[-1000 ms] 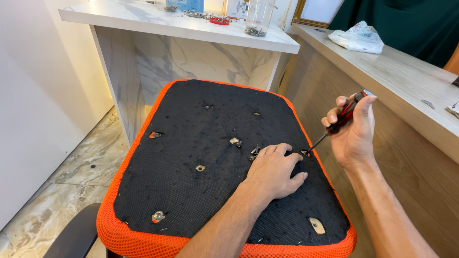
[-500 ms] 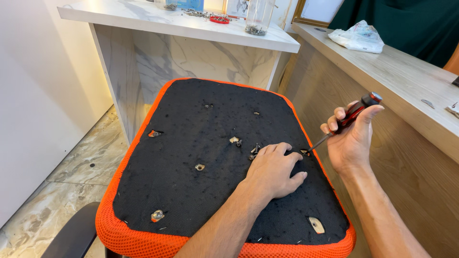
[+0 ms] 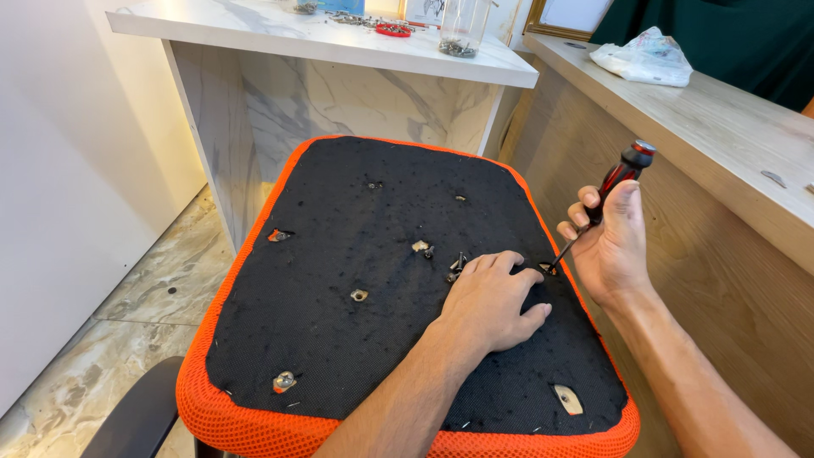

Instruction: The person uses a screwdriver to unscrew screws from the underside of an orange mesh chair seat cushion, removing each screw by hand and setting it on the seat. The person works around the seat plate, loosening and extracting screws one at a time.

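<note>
Screwdriver [image 3: 612, 188], slim metal shaft with a red-and-black handle, slants down to the right edge of the upturned seat base [image 3: 339, 254], a rounded slab of coarse black fabric rimmed in orange mesh. Right hand [image 3: 612, 242] has its fingers [image 3: 585, 206] curled tight round the handle. Left hand [image 3: 492, 301] lies flat, fingers spread, beside the tip.

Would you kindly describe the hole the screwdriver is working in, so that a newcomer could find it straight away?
Start at the upturned chair seat, black fabric edged in orange mesh. Go to its right edge, just past the left hand pressed flat on the fabric. The hole is the one with the screwdriver tip in it, held by the right hand; the other holes stand free.
</note>
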